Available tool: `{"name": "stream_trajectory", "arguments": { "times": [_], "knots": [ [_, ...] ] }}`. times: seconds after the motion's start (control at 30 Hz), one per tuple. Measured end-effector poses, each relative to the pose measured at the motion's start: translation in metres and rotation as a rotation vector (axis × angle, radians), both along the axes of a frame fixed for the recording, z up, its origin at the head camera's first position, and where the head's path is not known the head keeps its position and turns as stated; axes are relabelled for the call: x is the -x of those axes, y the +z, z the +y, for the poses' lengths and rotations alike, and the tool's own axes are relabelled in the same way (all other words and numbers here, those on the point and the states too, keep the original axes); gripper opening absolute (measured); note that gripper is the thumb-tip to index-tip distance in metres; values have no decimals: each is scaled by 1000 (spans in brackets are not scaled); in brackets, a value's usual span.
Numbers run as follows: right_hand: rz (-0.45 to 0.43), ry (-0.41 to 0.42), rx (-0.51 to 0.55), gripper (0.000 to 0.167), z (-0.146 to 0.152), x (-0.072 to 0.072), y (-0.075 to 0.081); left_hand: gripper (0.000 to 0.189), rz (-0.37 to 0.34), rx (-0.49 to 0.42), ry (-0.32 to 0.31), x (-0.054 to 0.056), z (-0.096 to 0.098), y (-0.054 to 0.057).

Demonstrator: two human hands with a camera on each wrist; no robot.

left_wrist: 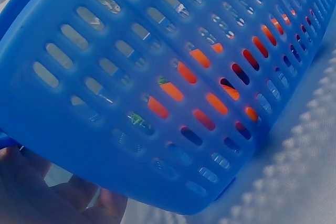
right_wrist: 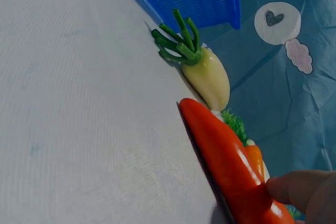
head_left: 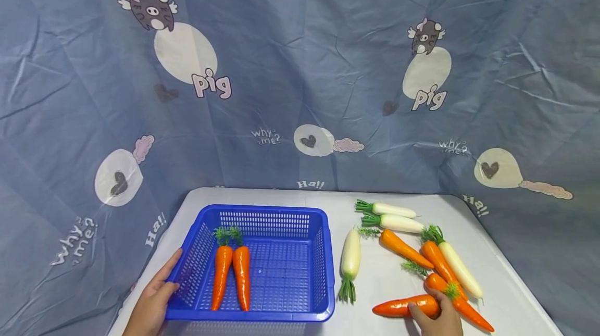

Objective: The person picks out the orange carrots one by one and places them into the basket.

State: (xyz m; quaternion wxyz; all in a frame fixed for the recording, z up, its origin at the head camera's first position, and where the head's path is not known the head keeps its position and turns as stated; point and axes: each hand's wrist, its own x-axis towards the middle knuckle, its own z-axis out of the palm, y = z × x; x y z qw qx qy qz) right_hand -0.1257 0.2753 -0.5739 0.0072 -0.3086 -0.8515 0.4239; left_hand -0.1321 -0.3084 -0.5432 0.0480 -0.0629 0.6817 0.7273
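Observation:
A blue plastic basket (head_left: 248, 316) stands on the left of the table, with two orange carrots (head_left: 222, 276) lying inside, leafy tops toward the back. My left hand (head_left: 152, 299) holds the basket's left side, the thumb at the rim; the left wrist view shows fingers by the basket wall (left_wrist: 105, 129). At the front right, my right hand (head_left: 442, 315) grips a carrot (head_left: 394, 308) near its thick end, thumb on its near side. In the right wrist view that carrot (right_wrist: 220, 150) lies along the table, its tip pointing away from the hand.
Just right of the basket lies a white radish (head_left: 350, 258), green stems toward the front. Two more radishes (head_left: 398, 223) lie at the back right. Several carrots (head_left: 405, 248) and another radish (head_left: 461, 271) crowd together beyond my right hand. A patterned blue-grey cloth (head_left: 300, 75) hangs behind the table.

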Motion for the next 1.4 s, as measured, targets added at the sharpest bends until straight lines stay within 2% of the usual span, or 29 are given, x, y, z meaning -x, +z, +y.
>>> {"name": "stream_trajectory", "arguments": {
  "times": [0.17,0.3,0.73,0.97,1.4],
  "knots": [
    [20,27,10,82,5,-1,-1,76,-20,-1,0,0,1,2],
    [50,39,73,82,8,-1,-2,77,-28,1,-9,1,1,3],
    [150,-14,271,79,6,-2,0,75,-6,-18,14,0,0,0],
    [167,-18,263,89,5,-3,0,75,0,-15,13,-1,-1,0],
    [175,-28,225,92,0,0,0,76,4,35,0,1,-2,-2]
  ]
}}
